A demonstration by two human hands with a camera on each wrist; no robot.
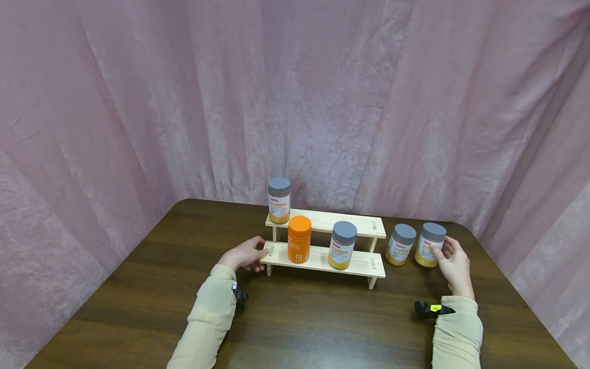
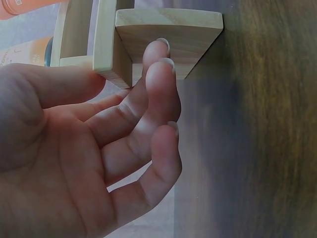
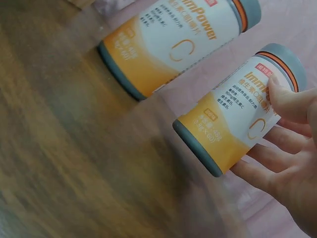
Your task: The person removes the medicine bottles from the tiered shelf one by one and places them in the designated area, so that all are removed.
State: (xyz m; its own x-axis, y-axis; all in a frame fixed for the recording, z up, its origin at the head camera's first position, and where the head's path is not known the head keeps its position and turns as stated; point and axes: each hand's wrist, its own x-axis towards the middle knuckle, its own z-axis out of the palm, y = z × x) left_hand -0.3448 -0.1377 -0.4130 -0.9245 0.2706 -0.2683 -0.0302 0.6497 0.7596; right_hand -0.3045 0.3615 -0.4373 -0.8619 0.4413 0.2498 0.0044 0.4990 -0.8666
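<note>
Right of the rack (image 1: 319, 256), the right hand (image 1: 455, 266) grips a grey-lidded jar (image 1: 427, 244) — likely light, stiff, best held mid-body — the left hand (image 1: 244, 254) pinching the rack's end.

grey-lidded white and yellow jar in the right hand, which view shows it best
The right wrist view: the grey-lidded white-and-yellow cylindrical jar looks large there, its printing readable. In the head view it is small; the left wrist view does not show it.

Rightmost jar (image 1: 425, 251) beside second jar (image 1: 399, 248), both right of rack (image 1: 320, 256).
</note>
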